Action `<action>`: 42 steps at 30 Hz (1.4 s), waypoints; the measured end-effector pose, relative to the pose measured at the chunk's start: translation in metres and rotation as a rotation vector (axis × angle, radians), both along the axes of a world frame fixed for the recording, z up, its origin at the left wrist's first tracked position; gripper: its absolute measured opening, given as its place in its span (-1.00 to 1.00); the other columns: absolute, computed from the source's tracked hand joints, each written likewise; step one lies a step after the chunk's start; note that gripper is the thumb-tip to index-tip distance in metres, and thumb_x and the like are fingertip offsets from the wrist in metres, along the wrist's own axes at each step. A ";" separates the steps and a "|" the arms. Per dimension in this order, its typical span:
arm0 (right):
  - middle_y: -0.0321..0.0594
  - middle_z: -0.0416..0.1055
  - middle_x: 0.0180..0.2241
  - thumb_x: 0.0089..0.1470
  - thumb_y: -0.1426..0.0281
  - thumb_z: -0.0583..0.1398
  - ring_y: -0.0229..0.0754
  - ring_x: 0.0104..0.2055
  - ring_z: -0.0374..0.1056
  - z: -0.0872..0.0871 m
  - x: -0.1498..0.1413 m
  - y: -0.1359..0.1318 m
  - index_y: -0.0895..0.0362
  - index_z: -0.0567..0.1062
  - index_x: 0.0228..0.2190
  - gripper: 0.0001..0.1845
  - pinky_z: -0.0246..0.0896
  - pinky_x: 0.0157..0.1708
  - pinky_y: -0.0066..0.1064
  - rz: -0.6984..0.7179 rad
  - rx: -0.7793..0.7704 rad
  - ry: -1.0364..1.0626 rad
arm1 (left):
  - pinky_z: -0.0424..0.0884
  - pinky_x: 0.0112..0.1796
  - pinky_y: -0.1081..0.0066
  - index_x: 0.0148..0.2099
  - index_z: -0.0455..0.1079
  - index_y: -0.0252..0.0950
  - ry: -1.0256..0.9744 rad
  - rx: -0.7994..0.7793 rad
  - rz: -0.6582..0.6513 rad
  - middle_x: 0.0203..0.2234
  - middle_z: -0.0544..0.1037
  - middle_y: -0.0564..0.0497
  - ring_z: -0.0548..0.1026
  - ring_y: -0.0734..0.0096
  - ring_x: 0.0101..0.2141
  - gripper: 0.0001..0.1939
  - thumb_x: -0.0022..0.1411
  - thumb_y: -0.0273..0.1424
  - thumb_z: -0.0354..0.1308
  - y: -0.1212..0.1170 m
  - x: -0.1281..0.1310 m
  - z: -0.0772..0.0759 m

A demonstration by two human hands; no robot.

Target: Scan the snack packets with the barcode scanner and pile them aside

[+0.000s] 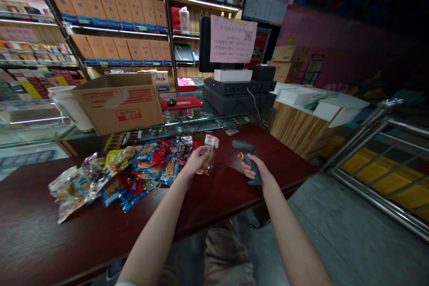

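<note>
- Red surface (43,237) is holding up everything here.
- Brown cardboard box (117,105) is sitting behind it on a glass case (33,125).
- Shiny snack packets (134,176) are lying in a big heap on the surface.
- Right hand (257,172) is gripping a black barcode scanner (246,154), fingers (247,171) clamped around it.
- Left hand (197,161) is holding a small snack packet (208,157), fingers (203,153) clamped on it, just past the heap.

One left hand (197,159), one right hand (255,170), one barcode scanner (246,156), one held snack packet (209,156)
Nearby: one heap of snack packets (147,167), too many to count, one cardboard box (117,107), one computer mouse (171,101).
</note>
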State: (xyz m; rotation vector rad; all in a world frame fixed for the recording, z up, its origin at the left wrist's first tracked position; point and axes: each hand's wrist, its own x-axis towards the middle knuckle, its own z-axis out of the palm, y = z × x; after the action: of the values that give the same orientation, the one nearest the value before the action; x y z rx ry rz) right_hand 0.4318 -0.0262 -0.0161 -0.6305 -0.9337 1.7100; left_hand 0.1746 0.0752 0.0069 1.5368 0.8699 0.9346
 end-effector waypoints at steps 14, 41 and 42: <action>-0.52 0.17 -0.65 0.09 0.12 0.20 -0.45 -0.78 -0.09 0.002 -0.001 0.000 0.12 0.34 -0.19 -0.63 -0.15 -0.81 -0.60 -0.089 -0.029 -0.002 | 0.37 -0.11 0.12 0.29 0.18 -0.50 1.126 0.517 0.808 0.00 0.39 -0.42 0.41 -0.11 -0.04 -0.42 0.29 -0.34 -0.03 -0.002 -0.050 0.038; -0.53 0.18 -0.69 -0.02 0.12 0.28 -0.42 -0.77 0.03 -0.004 0.011 0.011 0.08 0.33 -0.28 -0.62 -0.10 -0.79 -0.57 -0.500 -0.122 0.191 | 0.20 0.13 0.06 0.14 0.29 -0.35 0.958 0.657 0.108 0.08 0.38 -0.31 0.36 -0.02 0.11 -0.57 0.29 -0.25 -0.01 0.042 0.117 0.026; -0.53 0.18 -0.69 -0.02 0.11 0.28 -0.41 -0.77 0.04 -0.007 0.012 0.012 0.08 0.33 -0.28 -0.61 -0.10 -0.79 -0.56 -0.510 -0.127 0.194 | 0.25 0.09 0.08 0.15 0.26 -0.35 0.947 0.569 0.090 0.08 0.38 -0.31 0.37 -0.02 0.10 -0.54 0.30 -0.23 -0.02 0.057 0.129 0.021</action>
State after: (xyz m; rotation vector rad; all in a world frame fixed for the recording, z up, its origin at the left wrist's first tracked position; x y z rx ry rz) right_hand 0.4440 -0.0144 -0.0227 -0.7017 -0.4751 1.3459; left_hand 0.3040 0.1326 0.0279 2.5288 1.4039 0.4895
